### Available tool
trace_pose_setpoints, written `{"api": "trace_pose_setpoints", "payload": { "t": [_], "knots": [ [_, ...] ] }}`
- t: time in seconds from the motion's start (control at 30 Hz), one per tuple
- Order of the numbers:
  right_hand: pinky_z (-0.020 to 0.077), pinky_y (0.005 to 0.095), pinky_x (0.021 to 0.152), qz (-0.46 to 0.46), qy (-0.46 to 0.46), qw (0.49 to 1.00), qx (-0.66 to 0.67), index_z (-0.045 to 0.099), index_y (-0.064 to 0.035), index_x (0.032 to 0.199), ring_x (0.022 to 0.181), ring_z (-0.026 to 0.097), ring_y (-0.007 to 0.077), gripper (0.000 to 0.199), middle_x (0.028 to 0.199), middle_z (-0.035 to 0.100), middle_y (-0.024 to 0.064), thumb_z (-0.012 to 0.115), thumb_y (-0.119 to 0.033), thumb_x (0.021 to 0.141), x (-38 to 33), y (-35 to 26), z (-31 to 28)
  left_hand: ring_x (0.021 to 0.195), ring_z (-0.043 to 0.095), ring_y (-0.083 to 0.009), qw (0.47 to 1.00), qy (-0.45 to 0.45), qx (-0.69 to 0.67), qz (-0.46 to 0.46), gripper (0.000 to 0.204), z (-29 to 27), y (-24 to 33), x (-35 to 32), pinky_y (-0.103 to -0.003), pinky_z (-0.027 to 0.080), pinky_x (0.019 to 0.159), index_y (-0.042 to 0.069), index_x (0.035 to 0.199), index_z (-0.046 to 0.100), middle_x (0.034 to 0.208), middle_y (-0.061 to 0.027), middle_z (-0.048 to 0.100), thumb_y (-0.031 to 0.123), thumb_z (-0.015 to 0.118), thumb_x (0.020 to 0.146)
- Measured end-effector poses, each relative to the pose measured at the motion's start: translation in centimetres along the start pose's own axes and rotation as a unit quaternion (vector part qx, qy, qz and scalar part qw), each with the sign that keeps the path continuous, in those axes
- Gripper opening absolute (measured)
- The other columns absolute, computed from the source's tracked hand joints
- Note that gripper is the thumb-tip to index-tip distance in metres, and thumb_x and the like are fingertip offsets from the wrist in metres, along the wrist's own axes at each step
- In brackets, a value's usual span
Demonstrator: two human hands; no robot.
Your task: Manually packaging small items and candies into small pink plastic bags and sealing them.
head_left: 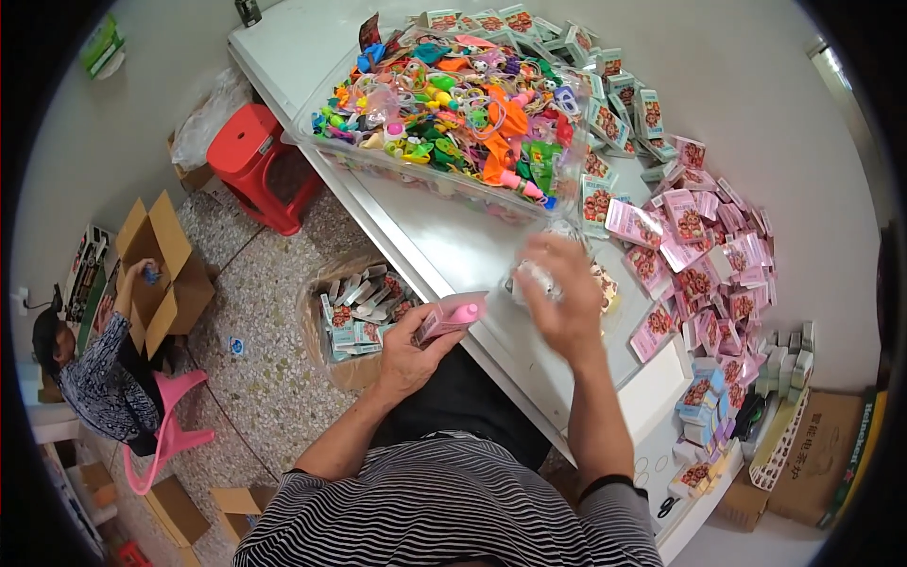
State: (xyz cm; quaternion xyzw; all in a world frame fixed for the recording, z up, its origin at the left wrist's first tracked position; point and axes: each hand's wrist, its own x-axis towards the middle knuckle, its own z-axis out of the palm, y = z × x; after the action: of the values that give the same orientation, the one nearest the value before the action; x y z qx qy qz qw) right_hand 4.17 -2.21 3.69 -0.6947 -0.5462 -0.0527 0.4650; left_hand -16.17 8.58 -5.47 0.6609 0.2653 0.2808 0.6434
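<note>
Here, the left hand (404,367) grips a small pink box (436,326), thumb on one side and fingers on the other; its top flap stands open, and a bright pink piece (465,314) shows at the mouth. The box is just beyond the table's near edge. The right hand (570,300) is blurred over clear-wrapped pieces (537,282), so I cannot tell whether it holds anything. Both wrapped pieces and right hand are over the white table (444,241). Farther back stands a clear tub (416,180) heaped with colourful trinkets (444,104). Pale green boxes (605,118) are piled behind and beside it, with a heap of pink boxes (694,222) to the right. Below the table's left edge, a carton (351,376) contains more small boxes (364,312). Beyond are a red stool (241,142) and, at far left, a seated co-worker (104,378) reaching into an open cardboard box (184,312).
</note>
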Motion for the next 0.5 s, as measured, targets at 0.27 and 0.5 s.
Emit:
{"api": "trace_pose_setpoints", "payload": {
  "t": [0.27, 0.5],
  "knots": [
    [0.0492, 0.0424, 0.098, 0.185, -0.003, 0.98, -0.067, 0.075, -0.0051, 0.101, 0.115, 0.062, 0.0349, 0.024, 0.122, 0.066, 0.0175, 0.084, -0.012, 0.079, -5.1, -0.8, 1.2, 0.093, 0.071, -0.0311, 0.952, -0.04, 0.184, 0.24, 0.038, 2.2, 0.3, 3.8, -0.037, 0.055, 0.081, 0.0, 0.109, 0.072, 0.101, -0.0147, 0.074, 0.0, 0.085, 0.074],
    [0.0514, 0.042, 0.093, 0.213, -0.026, 0.977, -0.019, 0.074, -0.0038, 0.103, 0.109, 0.065, 0.0343, 0.024, 0.116, 0.068, 0.016, 0.079, -0.009, 0.08, -6.3, 0.3, 0.7, 0.096, 0.071, -0.0324, 0.922, -0.064, 0.222, 0.31, 0.036, 3.1, 1.1, 4.6, -0.039, 0.057, 0.085, -0.001, 0.106, 0.073, 0.105, -0.0154, 0.075, -0.007, 0.077, 0.071]
  ]
}}
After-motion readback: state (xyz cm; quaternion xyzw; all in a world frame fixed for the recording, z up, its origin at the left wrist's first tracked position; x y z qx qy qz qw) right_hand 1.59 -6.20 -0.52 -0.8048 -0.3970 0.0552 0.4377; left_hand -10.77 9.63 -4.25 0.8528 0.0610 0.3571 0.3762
